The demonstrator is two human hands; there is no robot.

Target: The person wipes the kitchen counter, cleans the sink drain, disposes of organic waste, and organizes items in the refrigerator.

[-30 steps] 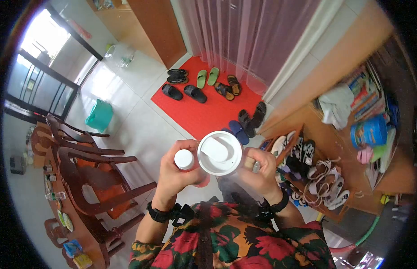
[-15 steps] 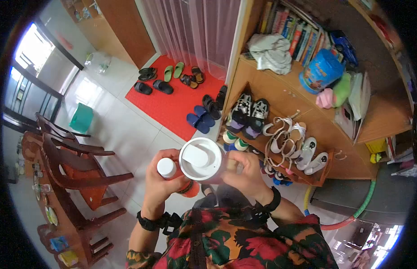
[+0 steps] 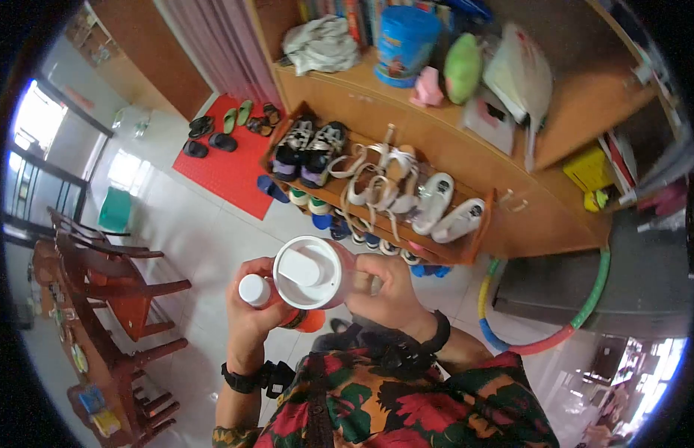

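The left hand (image 3: 250,306) gripped a small white-capped bottle (image 3: 255,290); the right hand (image 3: 384,287) clasped a white-lidded cup (image 3: 308,272) around its side, both near the chest. Both looked light, rigid plastic, probably smooth, best held around their bodies.

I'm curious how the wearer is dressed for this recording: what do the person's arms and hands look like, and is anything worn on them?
Both hands are bare, with no gloves. The left hand has a black band at the wrist with a chunky black clip-like piece on it. The right hand has a plain black wristband. Above them comes a shirt with red flowers and green leaves on dark cloth.
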